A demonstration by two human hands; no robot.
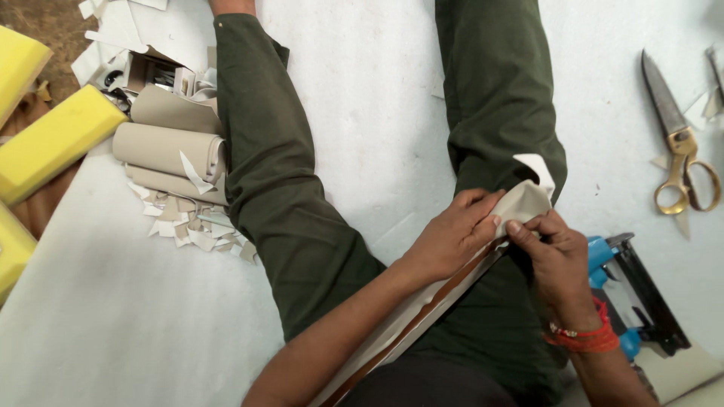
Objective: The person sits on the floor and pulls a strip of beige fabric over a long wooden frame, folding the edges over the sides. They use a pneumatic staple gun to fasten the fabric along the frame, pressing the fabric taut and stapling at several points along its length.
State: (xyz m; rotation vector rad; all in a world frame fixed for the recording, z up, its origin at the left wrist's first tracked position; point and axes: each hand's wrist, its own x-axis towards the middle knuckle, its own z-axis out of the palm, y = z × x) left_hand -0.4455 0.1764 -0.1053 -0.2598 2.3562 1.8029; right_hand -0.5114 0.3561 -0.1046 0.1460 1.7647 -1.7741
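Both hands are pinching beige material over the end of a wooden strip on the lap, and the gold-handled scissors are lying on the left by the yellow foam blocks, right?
Not quite. The left hand and right hand do pinch the beige material over the wooden strip, but the head view shows the gold-handled scissors lying on the right, across from the yellow foam blocks.

The beige fabric (523, 202) I'm working is a soft, off-white sheet — it lies along my right thigh, over the dark green trouser leg, and its upper end is bunched and folded into a small peak near my knee. My left hand (452, 234) and right hand (554, 260) pinch that peak between thumb and fingertips. Under the fabric runs a long brown wooden strip (422, 320) — narrow, straight, slanting from my lap up toward the fold, its edge showing beside the cloth.
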